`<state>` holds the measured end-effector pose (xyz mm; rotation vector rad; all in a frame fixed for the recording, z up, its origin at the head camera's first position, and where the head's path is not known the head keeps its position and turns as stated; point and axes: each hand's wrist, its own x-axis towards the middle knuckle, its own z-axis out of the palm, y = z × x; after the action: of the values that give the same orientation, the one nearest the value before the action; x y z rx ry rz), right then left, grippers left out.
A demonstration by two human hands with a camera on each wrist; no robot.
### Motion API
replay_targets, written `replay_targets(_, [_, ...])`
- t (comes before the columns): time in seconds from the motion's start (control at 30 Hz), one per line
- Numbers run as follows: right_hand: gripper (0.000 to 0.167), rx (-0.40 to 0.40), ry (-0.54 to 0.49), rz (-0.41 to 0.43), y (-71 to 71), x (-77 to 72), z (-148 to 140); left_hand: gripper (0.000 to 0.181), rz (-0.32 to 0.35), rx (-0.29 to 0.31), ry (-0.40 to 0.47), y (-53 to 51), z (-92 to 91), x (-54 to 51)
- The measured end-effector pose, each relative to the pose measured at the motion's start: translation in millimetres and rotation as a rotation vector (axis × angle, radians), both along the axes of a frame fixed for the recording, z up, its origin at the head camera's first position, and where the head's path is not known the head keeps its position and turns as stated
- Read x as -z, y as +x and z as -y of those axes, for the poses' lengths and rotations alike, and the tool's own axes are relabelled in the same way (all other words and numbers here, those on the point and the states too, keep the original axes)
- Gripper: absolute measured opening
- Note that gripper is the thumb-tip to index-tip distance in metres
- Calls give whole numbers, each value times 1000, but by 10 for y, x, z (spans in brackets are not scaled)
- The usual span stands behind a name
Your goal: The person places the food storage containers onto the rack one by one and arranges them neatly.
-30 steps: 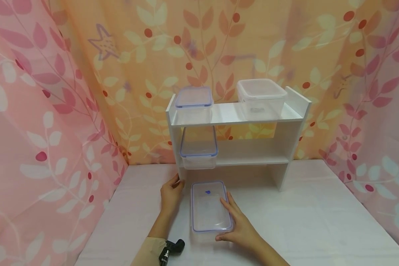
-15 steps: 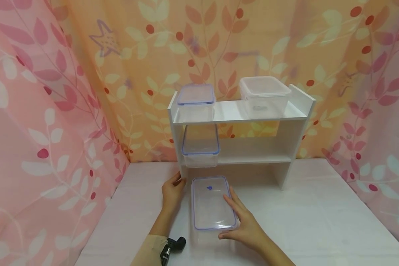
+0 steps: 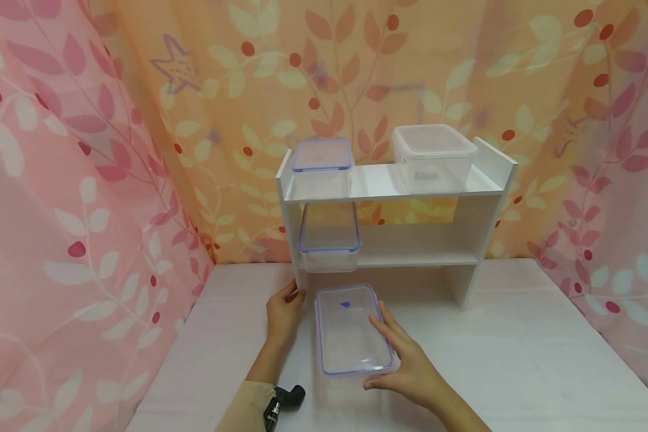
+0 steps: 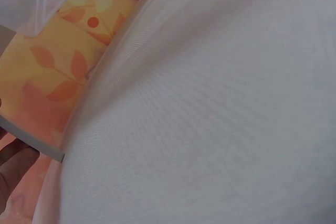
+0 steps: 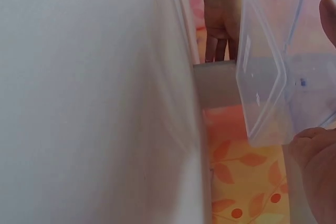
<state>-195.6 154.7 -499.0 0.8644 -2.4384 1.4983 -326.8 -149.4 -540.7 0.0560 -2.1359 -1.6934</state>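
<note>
A clear lidded food container (image 3: 351,336) with a blue-rimmed lid is before the shelf's lower left opening. My right hand (image 3: 410,366) holds its near right corner, thumb at the front and fingers along the right side. In the right wrist view, the container (image 5: 262,77) appears raised off the table. My left hand (image 3: 284,312) grips the front edge of the white shelf's (image 3: 416,255) left side panel near its foot. The left wrist view shows fingers (image 4: 21,158) against the outside of that panel (image 4: 39,144); the thumb is not seen there.
A blue-rimmed container (image 3: 329,240) stands on the middle shelf at left. Another (image 3: 321,168) sits above it on the top board, and a larger pale-lidded container (image 3: 436,159) stands at top right. Patterned curtains (image 3: 237,180) surround the white-covered table (image 3: 518,360).
The head view has shifted slightly. The right hand and its container have moved a little toward the shelf and to the right. The left hand stays at the shelf panel.
</note>
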Motion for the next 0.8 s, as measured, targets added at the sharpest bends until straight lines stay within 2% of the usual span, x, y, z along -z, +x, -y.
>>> replay_targets(0.3, [112, -61, -95, 3, 59, -74, -149, 40, -3, 2, 22, 0, -2, -4])
replay_targets(0.57, [109, -84, -118, -31, 95, -124, -272, 39, -6, -2, 30, -3, -11, 22])
replay_targets(0.8, [111, -107, -151, -11, 117, -151, -408, 38, 18, -5, 64, -5, -33, 23])
